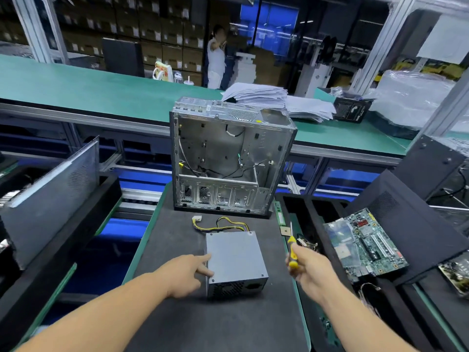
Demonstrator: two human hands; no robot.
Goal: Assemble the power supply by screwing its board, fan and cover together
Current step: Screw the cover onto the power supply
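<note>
- Centrally, the power supply (236, 260) sits closed on the dark tabletop (177, 313), its grey cover upward and its vented face toward the person.
- Its yellow-and-black cable bundle (223, 224) trails from the far side, ending in a white connector.
- The left hand (189, 274) has a loose, open grip, with fingers touching the unit's left edge.
- The right hand (308, 269) has its grip wrapped around a yellow-handled screwdriver (292, 250), blade pointing away, just right of the unit.
- Beyond stands an open computer case (228, 158) holding only loose wires.
- To the right, a black foam tray (314, 214) holds a green motherboard (365, 242).
</note>
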